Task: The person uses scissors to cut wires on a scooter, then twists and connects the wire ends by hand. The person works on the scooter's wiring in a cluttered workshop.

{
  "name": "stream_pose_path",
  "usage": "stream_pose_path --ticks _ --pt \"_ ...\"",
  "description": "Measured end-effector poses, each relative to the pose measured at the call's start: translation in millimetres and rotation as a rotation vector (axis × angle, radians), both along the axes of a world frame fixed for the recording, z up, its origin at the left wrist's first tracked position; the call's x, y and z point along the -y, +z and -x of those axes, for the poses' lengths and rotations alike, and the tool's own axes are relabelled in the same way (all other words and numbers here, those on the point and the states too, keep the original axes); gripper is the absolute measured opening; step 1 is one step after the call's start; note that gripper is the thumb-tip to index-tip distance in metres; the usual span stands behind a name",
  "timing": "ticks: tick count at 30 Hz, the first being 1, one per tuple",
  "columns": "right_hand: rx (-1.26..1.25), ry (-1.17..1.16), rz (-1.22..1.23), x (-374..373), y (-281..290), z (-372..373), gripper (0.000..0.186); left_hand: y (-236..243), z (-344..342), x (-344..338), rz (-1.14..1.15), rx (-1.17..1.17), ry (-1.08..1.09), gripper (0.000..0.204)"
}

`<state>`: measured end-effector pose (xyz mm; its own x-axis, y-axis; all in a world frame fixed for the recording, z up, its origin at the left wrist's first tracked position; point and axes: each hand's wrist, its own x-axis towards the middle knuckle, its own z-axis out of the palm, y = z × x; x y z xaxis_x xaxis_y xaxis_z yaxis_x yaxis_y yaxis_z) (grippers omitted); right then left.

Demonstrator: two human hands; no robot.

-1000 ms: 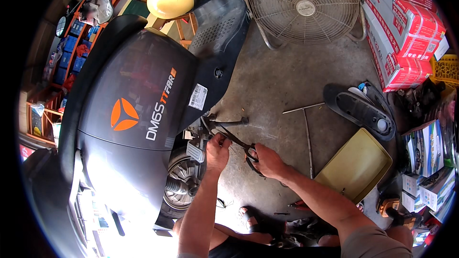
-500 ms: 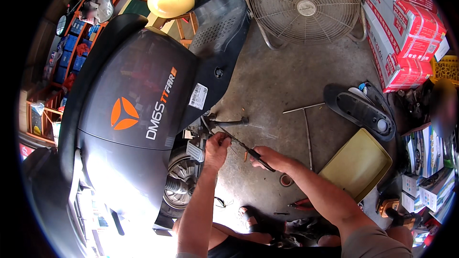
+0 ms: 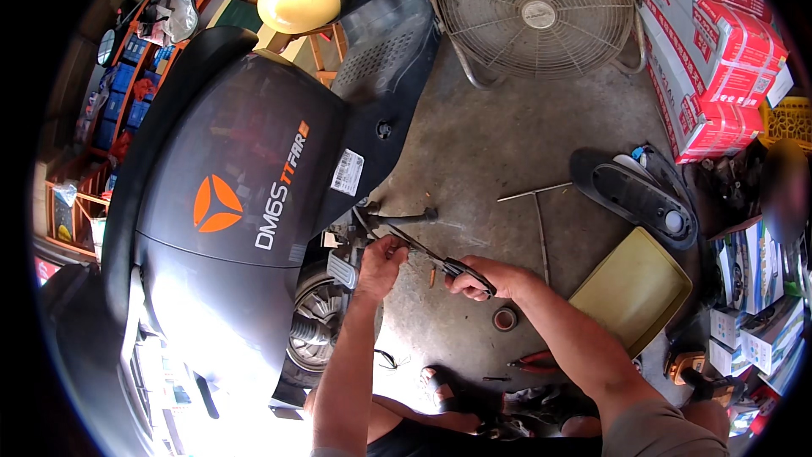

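Beside the scooter's rear wheel, my left hand (image 3: 382,267) is closed in a pinch on a thin dark cable (image 3: 362,218) that comes from the scooter's underside. My right hand (image 3: 478,278) lies lower and to the right, its fingers wrapped round a black handle-like piece (image 3: 489,287). A long dark strip (image 3: 427,250) runs from that piece up past my left fingertips. Whether the strip belongs to a tool or is part of the cable I cannot tell. The dark grey scooter (image 3: 228,178) fills the left side, its wheel (image 3: 315,322) partly hidden by my left forearm.
On the concrete floor lie a T-handle wrench (image 3: 542,237), a tape roll (image 3: 505,318), red-handled pliers (image 3: 536,362), a yellow tray (image 3: 584,303) and black plastic covers (image 3: 622,190). A large floor fan (image 3: 538,59) and red-white cartons (image 3: 719,131) stand beyond.
The black piece in my right hand has turned, its lower end now pointing more to the right. My left hand stays near the same spot. The view has shifted slightly.
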<state>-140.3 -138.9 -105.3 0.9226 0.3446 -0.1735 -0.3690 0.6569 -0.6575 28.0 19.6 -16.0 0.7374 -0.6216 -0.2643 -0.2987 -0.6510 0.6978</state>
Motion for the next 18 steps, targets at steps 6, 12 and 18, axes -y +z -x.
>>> stream_pose_path --ticks 6,12,18 --pt "-0.054 0.059 -0.156 -5 -3 1 0.009 2 1 1 0.004 -0.048 -0.004 0.011" --pt "-0.025 0.035 -0.172 -7 -3 3 0.009 10 5 5 -0.01 -0.078 0.0 0.01" --pt "-0.12 -0.295 -0.491 2 -29 -7 0.011 8 5 6 -0.047 -0.052 -0.087 0.011"
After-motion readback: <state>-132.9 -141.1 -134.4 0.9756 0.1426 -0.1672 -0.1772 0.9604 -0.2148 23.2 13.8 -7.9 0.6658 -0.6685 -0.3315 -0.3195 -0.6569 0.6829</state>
